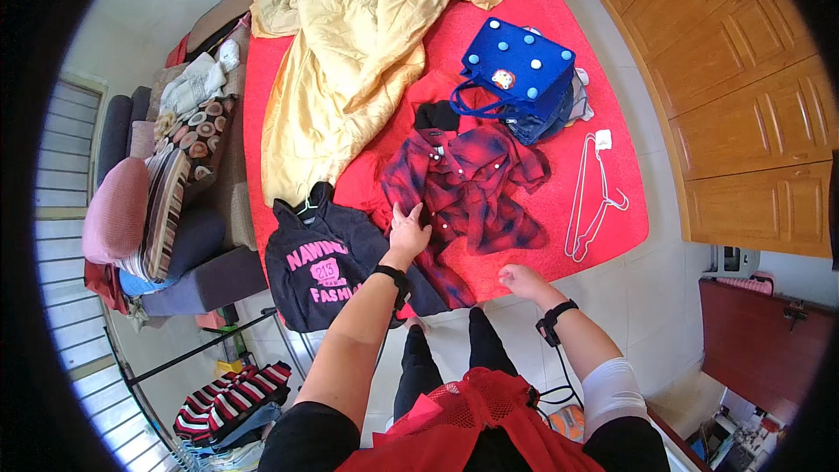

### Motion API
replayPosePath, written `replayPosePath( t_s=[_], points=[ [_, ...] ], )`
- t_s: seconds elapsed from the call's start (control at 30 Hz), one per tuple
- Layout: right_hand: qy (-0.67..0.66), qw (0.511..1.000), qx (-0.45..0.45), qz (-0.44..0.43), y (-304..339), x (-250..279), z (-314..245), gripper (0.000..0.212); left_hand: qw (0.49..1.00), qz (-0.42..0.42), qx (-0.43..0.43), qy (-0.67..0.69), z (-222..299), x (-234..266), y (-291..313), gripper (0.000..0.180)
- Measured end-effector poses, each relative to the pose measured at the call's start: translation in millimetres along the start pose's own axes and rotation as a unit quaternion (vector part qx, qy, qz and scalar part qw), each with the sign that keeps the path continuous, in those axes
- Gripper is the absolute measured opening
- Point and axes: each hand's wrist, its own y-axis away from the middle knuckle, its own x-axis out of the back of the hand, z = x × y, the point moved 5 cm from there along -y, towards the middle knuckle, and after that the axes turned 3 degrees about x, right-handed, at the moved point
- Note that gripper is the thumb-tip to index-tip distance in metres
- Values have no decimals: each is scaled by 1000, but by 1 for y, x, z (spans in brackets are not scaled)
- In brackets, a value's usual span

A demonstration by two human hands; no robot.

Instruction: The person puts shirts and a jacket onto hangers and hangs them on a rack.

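A red and dark blue plaid shirt lies rumpled on the bed, its collar toward the far side and buttons showing. My left hand rests on the shirt's left part with the fingers spread. Just below the hem hangs my right hand, its fingers curled in and nothing visible in them; it is apart from the shirt. To the left, a black hooded sweatshirt with pink lettering lies on a hanger, beneath my left forearm.
Wire hangers lie at the bed's right side. Beyond the shirt are a blue dotted bag, folded jeans and a yellow quilt on the red bedspread. A cushioned sofa and a clothes rack stand left; wooden cabinets stand right.
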Motion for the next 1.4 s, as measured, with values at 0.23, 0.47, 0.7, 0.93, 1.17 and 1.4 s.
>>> replayPosePath(
  t_s=[0.23,0.47,0.7,0.93,1.17,1.4],
  points=[
    [-6,1000,25,0,0,11,-10,27,1000,-2,18,-19,-15,-11,-25,64],
    [-80,995,43,32,-22,17,-24,29,987,61,-123,77,-17,10,18,40],
    [-109,990,76,43,-63,19,-82,45,976,22,-193,102,-21,27,104,39],
    [23,991,103,83,-108,4,-130,76,968,-47,-219,117,-32,29,165,44],
    [158,981,93,66,-145,-21,-150,90,966,-61,-248,26,-55,29,200,46],
    [114,985,123,37,-131,-37,-162,27,952,-61,-299,-8,-69,39,212,47]
  ],
)
